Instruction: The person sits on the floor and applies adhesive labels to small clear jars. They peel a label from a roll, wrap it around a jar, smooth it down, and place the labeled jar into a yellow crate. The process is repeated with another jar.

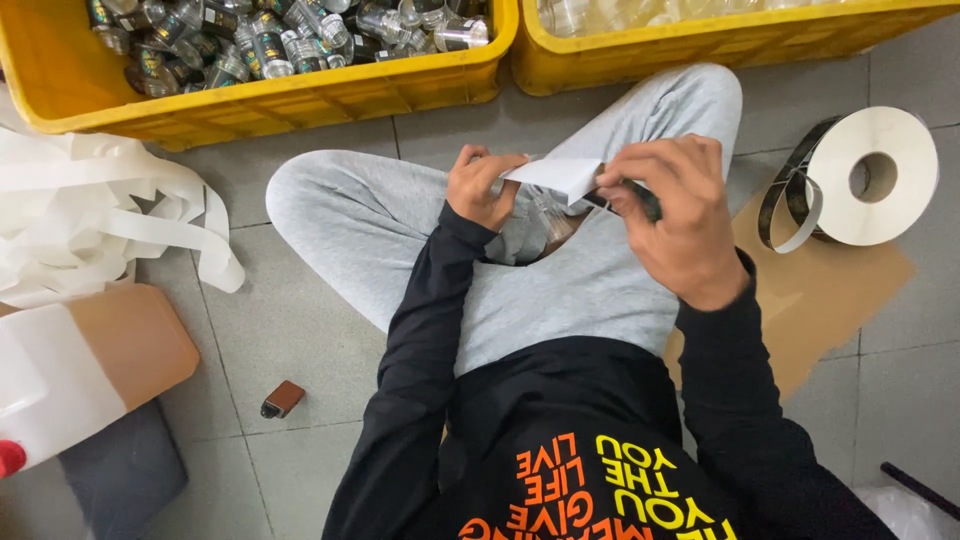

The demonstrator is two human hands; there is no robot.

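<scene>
A person is sitting cross-legged on the tiled floor (300, 330), both forearms raised over the lap. The left hand (483, 187) is curling its fingers closed on the left end of a white label strip (552, 174). The right hand (672, 212) is bending at the wrist, fingers clamped on the strip's right end and a small dark bottle (640, 198). A label roll (862, 176) is lying to the right on cardboard (820, 290). Two yellow crates (300, 95) are standing at the far side.

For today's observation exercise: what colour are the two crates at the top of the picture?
Both crates are yellow, seen clearly in the head view.
</scene>
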